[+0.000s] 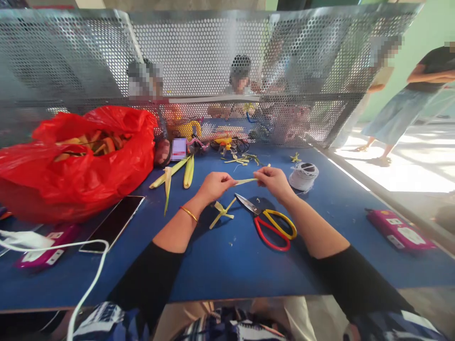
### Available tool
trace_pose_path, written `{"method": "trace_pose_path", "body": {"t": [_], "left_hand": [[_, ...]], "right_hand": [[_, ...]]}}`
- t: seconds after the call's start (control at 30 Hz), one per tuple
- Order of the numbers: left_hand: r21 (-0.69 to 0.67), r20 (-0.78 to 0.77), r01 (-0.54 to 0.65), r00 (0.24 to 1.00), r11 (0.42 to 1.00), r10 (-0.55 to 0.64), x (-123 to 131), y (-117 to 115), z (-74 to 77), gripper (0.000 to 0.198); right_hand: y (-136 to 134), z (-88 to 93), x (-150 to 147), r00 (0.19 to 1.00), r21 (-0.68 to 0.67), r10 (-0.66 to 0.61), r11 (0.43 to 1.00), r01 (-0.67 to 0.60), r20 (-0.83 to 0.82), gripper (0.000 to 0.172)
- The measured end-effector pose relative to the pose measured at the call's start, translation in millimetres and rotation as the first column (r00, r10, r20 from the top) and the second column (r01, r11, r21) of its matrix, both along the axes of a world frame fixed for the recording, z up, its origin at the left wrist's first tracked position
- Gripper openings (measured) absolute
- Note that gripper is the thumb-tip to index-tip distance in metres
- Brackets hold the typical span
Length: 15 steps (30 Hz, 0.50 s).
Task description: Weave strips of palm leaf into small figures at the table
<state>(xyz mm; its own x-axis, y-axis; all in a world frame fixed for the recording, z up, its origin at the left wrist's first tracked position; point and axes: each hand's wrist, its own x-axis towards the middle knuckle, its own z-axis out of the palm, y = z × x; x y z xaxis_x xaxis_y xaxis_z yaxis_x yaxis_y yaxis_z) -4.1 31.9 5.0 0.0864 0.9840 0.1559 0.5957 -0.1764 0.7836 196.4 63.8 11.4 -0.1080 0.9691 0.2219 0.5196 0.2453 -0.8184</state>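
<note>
Mesh (199, 52) along the far edge of the table (213, 274) half hides what lies behind; a bag (131, 175) toward the left edge is cut off. Above mid-table, beyond the scissors (258, 214), my left hand (215, 185) and right hand (274, 182), each pinched narrow, hold a strip (246, 181) between them, its ends hidden in my grip.

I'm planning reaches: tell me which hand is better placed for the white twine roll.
Probably the right hand: it is nearer the white twine roll than the left hand, though both hold the pale strip.
</note>
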Motion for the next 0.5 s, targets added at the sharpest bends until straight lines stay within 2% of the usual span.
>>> {"method": "trace_pose_path", "body": {"t": [0.03, 0.1, 0.13, 0.17, 0.2, 0.23, 0.27, 0.3, 0.37, 0.43, 0.5], "left_hand": [[-0.005, 0.0, -0.036, 0.999, 0.999, 0.036, -1.3, 1.2, -1.5, 0.023], [0.003, -0.017, -0.136, 0.991, 0.991, 0.136, -4.8, 4.3, -5.0, 0.023], [0.004, -0.018, -0.18, 0.983, 0.984, 0.18, -6.7, 6.1, -7.0, 0.024], [0.001, -0.008, -0.22, 0.975, 0.975, 0.22, -8.6, 7.9, -9.2, 0.025], [0.002, 0.009, -0.254, 0.967, 0.967, 0.254, -10.2, 9.6, -11.4, 0.026], [0.004, 0.031, -0.283, 0.959, 0.959, 0.283, -11.6, 11.1, -13.7, 0.027], [0.004, 0.055, -0.305, 0.951, 0.952, 0.304, -12.5, 12.3, -16.0, 0.028], [0.003, 0.079, -0.319, 0.945, 0.948, 0.318, -13.0, 13.1, -18.2, 0.028], [-0.015, 0.123, -0.334, 0.935, 0.943, 0.333, -13.2, 13.7, -21.6, 0.029], [-0.035, 0.16, -0.341, 0.926, 0.94, 0.342, -12.9, 13.6, -23.7, 0.028], [-0.042, 0.187, -0.349, 0.918, 0.936, 0.35, -12.7, 13.7, -24.6, 0.028]], "right_hand": [[-2.3, 5.7, 4.7, 0.991, 0.048, -0.077, 0.996, 0.072, 0.112, 0.028], [-14.2, 17.0, 15.6, 0.91, 0.173, -0.215, 0.972, 0.161, 0.356, 0.02], [-24.3, 20.9, 20.8, 0.865, 0.14, -0.181, 0.982, 0.129, 0.469, 0.017], [-36.7, 22.7, 25.1, 0.815, 0.019, -0.048, 0.999, 0.045, 0.578, 0.013], [-50.8, 22.0, 27.9, 0.748, -0.138, 0.141, 0.988, -0.068, 0.649, 0.013], [-65.3, 18.9, 29.1, 0.675, -0.23, 0.259, 0.964, -0.135, 0.691, 0.02], [-79.3, 13.9, 28.8, 0.602, -0.252, 0.288, 0.957, -0.146, 0.745, 0.034], [-91.5, 7.8, 27.3, 0.539, -0.219, 0.259, 0.966, -0.139, 0.802, 0.045], [-107.3, -4.4, 22.6, 0.459, -0.183, 0.223, 0.974, -0.131, 0.86, 0.051], [-110.0, -12.7, 19.6, 0.467, -0.192, 0.217, 0.976, -0.1, 0.857, 0.053], [-102.3, -15.4, 20.8, 0.572, -0.222, 0.225, 0.972, -0.075, 0.789, 0.05]]}}
